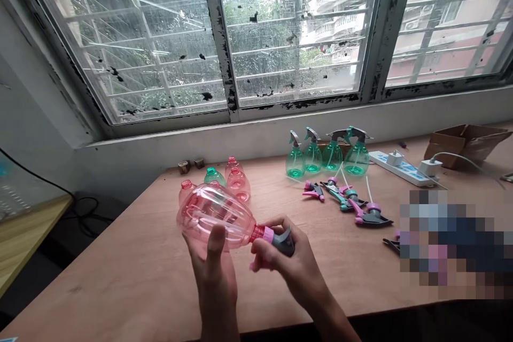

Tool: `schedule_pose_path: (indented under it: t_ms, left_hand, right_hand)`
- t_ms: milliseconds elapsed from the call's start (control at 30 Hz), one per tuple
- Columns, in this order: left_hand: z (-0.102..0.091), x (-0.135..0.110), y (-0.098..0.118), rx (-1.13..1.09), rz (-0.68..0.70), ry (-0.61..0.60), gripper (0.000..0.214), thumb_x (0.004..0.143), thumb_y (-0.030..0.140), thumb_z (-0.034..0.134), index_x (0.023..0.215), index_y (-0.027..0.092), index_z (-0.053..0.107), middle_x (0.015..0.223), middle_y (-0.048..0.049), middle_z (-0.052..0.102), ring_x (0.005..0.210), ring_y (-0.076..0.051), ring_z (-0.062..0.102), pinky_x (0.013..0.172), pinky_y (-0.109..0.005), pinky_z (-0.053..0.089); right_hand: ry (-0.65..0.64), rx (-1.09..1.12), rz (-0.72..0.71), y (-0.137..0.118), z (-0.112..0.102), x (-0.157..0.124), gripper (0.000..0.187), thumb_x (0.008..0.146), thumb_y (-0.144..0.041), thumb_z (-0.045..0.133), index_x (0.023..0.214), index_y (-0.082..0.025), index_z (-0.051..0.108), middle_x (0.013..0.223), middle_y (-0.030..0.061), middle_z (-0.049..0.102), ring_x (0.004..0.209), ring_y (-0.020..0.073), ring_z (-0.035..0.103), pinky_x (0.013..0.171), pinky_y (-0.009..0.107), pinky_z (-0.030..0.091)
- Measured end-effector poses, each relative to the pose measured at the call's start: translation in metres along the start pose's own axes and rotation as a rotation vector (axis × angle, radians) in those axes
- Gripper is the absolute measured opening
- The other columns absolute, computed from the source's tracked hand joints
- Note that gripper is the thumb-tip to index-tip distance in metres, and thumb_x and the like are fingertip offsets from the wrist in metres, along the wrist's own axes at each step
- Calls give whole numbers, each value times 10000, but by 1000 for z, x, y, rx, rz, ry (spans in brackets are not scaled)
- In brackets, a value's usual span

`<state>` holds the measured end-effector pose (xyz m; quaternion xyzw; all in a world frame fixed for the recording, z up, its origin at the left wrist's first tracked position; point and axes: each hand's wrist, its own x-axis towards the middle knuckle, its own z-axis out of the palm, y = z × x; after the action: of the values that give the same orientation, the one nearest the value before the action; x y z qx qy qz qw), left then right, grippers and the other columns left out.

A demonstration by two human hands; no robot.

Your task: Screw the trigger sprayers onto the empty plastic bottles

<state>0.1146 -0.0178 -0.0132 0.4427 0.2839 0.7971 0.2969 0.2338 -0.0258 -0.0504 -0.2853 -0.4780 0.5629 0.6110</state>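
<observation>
A: ok what are those hands up to?

B: Left hand [216, 272] is cupped under a pink bottle [220, 216] tipped on its side, thumb across it. Right hand [294, 254] has its fingers pinched round the grey-and-pink spray head [282, 241] at the neck. So the bottle's up off the table, spanning both hands.

A: is the head fully on?

B: Can't tell how tight. Collar's at the neck, but some of the neck shows below it, so I'd call this one partway.

A: and the rest?

B: Just beyond the left hand there's a bunch of pink bottles [239, 184] plus one green bottle [215, 175], bare necks, no heads. Farther out, past the right hand, four green sprayers [356, 163] stand upright with heads on, so those look done to me. Between them and the right hand lie loose spray heads [372, 217], some with tubes sticking up. Looks like more is left than done.

A: what's the setup like?

B: Plain wooden table [132, 256] under both hands. Far right of the right hand, a white power strip [403, 170] with plugs in it, then a cardboard box [460, 144]. Straight ahead, a big grimy window [296, 37] with flaking frames, bars and greenery outside. Left of the left hand, a yellowish board [34, 240] and a black cable [38, 173].
</observation>
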Motion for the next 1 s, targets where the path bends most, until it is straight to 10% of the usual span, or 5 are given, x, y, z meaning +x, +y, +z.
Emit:
schedule_pose_path:
  t_ms: [133, 367, 633, 900, 1000]
  left_hand:
    - [-4, -4, 3, -18, -27, -47, 1011, 819, 543, 940, 1689, 423, 438, 1833, -55, 359, 1732, -462, 182, 1377, -674, 242]
    - [1, -9, 16, -93, -84, -56, 880, 872, 516, 873, 1664, 389, 512, 1789, -51, 450, 1718, -454, 244, 1383, -659, 256]
    - [1, -8, -1, -226, -20, -87, 989, 767, 482, 968, 1652, 439, 529, 1758, -56, 510, 1672, -485, 352, 1378, -694, 250]
    - [1, -4, 7, -159, -67, -39, 877, 857, 403, 896, 1655, 396, 530, 1775, -75, 465, 1692, -477, 300, 1361, -681, 297]
    - [-1, -1, 6, -126, -108, -33, 837, 885, 486, 893, 1640, 364, 553, 1724, -119, 526, 1663, -483, 363, 1322, -691, 365]
  right_hand:
    - [-52, 262, 163, -5, -1, 2, 489, 840, -554, 933, 992, -211, 619, 746, -26, 734, 483, 141, 686, 525, 273, 577]
    - [86, -509, -636, 1, -11, -4, 270, 882, -240, 919, 1082, -268, 740, 835, 23, 828, 658, 189, 745, 637, 304, 597]
    - [-112, 209, 65, -9, -9, -3, 388, 884, -467, 935, 1010, -219, 665, 805, 7, 799, 592, 184, 773, 603, 306, 640]
    - [101, -494, -591, 2, -19, 2, 259, 880, -248, 922, 1079, -255, 757, 840, 26, 843, 654, 195, 770, 622, 295, 607]
    - [72, -486, -550, 2, -18, 3, 254, 882, -253, 916, 1074, -247, 750, 846, 30, 840, 672, 203, 782, 629, 300, 615]
